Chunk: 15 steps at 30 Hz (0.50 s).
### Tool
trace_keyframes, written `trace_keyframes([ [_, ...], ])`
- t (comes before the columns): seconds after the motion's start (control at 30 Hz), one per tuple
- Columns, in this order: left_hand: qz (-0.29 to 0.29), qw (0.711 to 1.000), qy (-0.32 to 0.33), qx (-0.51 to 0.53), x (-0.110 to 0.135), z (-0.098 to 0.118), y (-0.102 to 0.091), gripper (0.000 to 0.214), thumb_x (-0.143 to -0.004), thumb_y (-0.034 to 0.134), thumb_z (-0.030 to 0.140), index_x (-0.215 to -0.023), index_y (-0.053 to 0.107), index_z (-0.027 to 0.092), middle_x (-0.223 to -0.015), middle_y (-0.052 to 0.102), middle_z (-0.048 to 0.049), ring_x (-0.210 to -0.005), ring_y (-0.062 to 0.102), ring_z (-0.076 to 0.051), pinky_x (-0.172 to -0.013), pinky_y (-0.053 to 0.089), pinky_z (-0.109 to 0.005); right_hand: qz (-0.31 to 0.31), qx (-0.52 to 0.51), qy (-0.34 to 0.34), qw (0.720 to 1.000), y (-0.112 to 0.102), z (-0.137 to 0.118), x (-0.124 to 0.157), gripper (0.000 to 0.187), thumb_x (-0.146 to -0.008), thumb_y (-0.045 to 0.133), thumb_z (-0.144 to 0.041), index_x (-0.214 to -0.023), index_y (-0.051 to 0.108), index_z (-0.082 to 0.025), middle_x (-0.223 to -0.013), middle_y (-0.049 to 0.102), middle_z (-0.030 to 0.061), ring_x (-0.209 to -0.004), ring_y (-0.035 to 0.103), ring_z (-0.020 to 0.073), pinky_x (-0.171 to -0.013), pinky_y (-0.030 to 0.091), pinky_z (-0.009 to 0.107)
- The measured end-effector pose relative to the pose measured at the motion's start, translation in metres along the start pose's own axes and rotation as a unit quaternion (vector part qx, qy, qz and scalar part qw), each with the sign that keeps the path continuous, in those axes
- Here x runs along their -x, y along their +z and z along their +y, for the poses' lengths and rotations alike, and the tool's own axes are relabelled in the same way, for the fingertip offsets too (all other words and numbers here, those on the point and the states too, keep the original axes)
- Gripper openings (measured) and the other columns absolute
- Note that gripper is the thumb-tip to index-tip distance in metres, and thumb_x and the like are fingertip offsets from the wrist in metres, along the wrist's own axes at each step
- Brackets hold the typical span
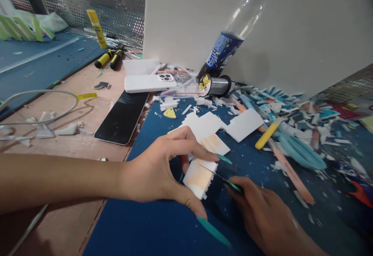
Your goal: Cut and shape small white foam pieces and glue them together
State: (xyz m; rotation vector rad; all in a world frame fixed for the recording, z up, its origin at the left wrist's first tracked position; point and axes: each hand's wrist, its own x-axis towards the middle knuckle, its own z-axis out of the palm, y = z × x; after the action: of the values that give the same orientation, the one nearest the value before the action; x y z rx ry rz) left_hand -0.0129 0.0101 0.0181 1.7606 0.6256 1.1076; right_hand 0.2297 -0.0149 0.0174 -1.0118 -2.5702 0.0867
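A small piece of white foam board (198, 178), tinted pale orange, has a toothed right edge. My left hand (163, 166) curves around it, index finger along the far side and thumb along the near side; its other fingers are mostly hidden underneath. In my right hand (262, 213) is a thin, pointed tool (220, 176), its tip over the foam piece; its handle is mostly hidden, so its kind is unclear. Behind my left hand lie an orange-tinted piece (217, 144) and white pieces of board (244, 125).
Foam scraps (276, 104) litter the blue mat (140, 225). A yellow-handled cutter (266, 135) and blue scissors handles (301, 151) lie right. A leaning bottle (227, 46), wire spool (220, 85), white phone (145, 83) and dark phone (122, 118) lie beyond. Pliers (109, 58) lie far left.
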Motion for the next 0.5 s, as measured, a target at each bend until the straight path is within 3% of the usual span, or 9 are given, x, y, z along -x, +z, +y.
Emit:
trace_keyframes([
  [0.5,-0.011,0.999,-0.036,0.038,0.0005,-0.0011,0.0005,0.058,-0.049,0.093,0.027,-0.098,0.066,0.017,-0.09,0.052,0.0003,-0.071,0.05,-0.01,-0.061,0.046,-0.021,0.038,0.03,-0.015,0.999,0.0041,-0.0035,0.0006,0.016,-0.097,0.034,-0.015,-0.095,0.049,-0.021,-0.064,0.062,0.0002,-0.048,0.058,0.0135,-0.046,0.042,0.021],
])
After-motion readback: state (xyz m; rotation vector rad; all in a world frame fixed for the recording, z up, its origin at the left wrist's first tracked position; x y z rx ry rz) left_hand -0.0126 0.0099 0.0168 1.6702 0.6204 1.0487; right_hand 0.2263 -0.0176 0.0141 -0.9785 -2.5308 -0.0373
